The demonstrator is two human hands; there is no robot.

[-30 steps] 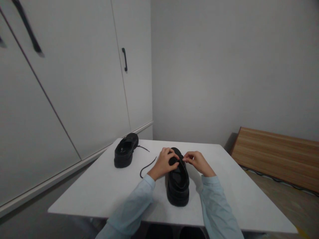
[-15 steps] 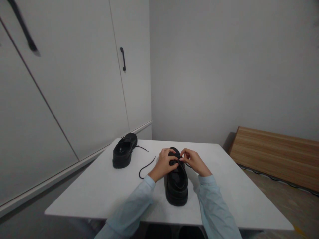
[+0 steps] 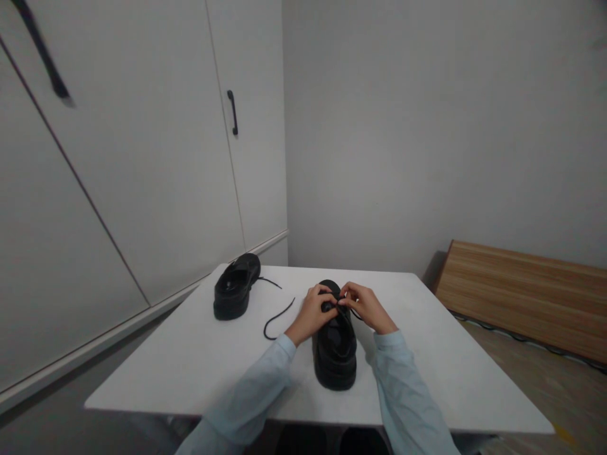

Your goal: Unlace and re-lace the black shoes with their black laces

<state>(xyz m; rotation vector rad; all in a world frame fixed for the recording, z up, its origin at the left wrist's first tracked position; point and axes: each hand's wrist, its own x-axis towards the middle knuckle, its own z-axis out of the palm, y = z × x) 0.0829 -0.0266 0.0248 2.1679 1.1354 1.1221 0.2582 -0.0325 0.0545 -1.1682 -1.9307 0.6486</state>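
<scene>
A black shoe [image 3: 336, 357] stands on the white table before me, its heel toward me. My left hand [image 3: 315, 311] rests over the left of its upper, thumb and fingers curled in at the lacing. From the right, my right hand [image 3: 364, 304] pinches at the same spot, its fingertips close to those of my left hand. What is between the fingertips is too small to make out, though a dark lace shows beside my right hand. Another lace [image 3: 266, 330] lies curved on the table, left of my left hand.
A second black shoe [image 3: 232, 291] stands at the back left of the white table [image 3: 190, 373], its lace trailing right. White cabinets with dark handles rise at left. A wooden panel [image 3: 521, 291] leans by the wall at right.
My right hand has shifted slightly left, closer to my left hand at the lacing. The shoes and the lace on the table look unmoved.
</scene>
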